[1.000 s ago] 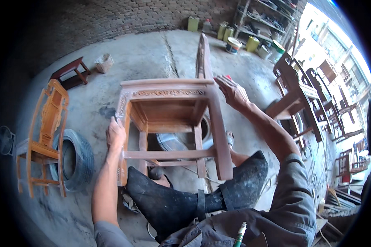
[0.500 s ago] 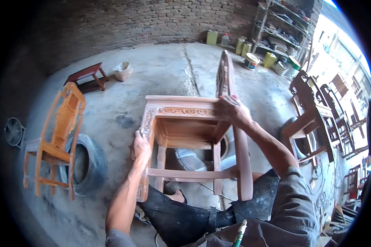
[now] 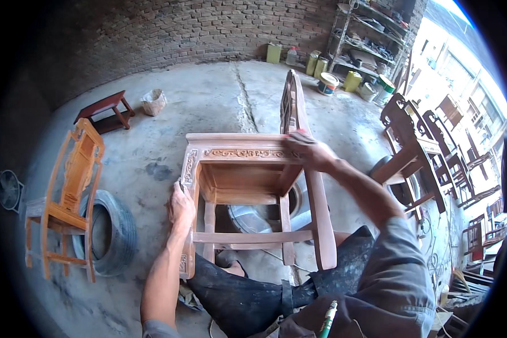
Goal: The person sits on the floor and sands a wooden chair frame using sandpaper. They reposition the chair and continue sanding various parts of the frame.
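Note:
A bare, pinkish-brown wooden chair (image 3: 248, 238) lies tipped before my legs, its carved rail (image 3: 245, 153) facing up and its tall back (image 3: 292, 104) standing at the far right. My left hand (image 3: 181, 206) is closed round the outer edge of the chair's left carved leg. At the rail's right end, beside the chair back, my right hand (image 3: 312, 152) presses down, smeared by motion. A small red pad (image 3: 299, 134) shows at its fingertips; its exact kind is unclear. Behind the chair's legs lies a tyre (image 3: 245, 218).
To the left, an orange-brown chair (image 3: 76, 197) stands by another tyre (image 3: 127, 231). A low dark red table (image 3: 101, 110) and a white bucket (image 3: 153, 102) are farther back. Tins and tubs (image 3: 328, 84) line the brick wall near a shelf (image 3: 372, 39). Dark chairs (image 3: 414, 146) stand at right.
The whole scene has shifted slightly left in view. My right hand is now more blurred at the same corner of the rail. My left hand keeps its grip on the leg.

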### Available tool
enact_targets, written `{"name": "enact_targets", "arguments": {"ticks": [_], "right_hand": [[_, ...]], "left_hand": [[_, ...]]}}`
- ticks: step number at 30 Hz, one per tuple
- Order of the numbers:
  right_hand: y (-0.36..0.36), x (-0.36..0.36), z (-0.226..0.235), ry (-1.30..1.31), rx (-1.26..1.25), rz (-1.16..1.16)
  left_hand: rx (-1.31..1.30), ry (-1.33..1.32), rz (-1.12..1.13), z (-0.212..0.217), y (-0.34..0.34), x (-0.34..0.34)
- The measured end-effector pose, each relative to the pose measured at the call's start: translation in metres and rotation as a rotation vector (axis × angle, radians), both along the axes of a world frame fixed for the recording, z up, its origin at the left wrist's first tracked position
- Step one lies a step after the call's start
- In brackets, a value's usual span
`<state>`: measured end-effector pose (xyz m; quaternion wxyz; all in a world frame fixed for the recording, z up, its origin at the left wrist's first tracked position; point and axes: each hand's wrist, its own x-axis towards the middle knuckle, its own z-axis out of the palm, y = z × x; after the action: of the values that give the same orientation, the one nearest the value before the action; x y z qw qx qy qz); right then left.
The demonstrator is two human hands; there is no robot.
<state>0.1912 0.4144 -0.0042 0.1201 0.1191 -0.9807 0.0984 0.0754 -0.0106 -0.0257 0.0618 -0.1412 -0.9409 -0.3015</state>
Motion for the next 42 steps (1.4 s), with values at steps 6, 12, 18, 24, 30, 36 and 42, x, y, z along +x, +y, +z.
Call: {"name": "enact_targets", "arguments": {"ticks": [6,12,18,24,30,36,42], "right_hand": [[0.035,0.057,0.032,0.141,0.099,0.015],[0.036,0.017,0.027,0.061,0.144,0.175],[-0.072,-0.082,0.031,0.095,0.251,0.313],[-0.134,-0.136,0.014,0.307,0.155,0.365],[-0.160,-0.176,0.017,0.307,0.077,0.393],[0.003,0.012,0.037,0.016,0.203,0.202],[-0.080,-0.056,0.002,0.160,0.002,0.125]], "left_hand": [[0.012,0.026,0.009,-0.009,0.012,-0.008],[0.075,-0.093,0.044,0.013,0.015,0.004],[0.128,-0.048,-0.003,0.004,0.006,0.003],[-0.017,-0.146,0.100,0.018,0.002,0.006],[0.056,-0.007,-0.021,0.005,0.019,0.002],[0.077,-0.013,0.050,-0.002,0.007,0.000],[0.040,-0.065,0.098,0.010,0.007,0.007]]}}
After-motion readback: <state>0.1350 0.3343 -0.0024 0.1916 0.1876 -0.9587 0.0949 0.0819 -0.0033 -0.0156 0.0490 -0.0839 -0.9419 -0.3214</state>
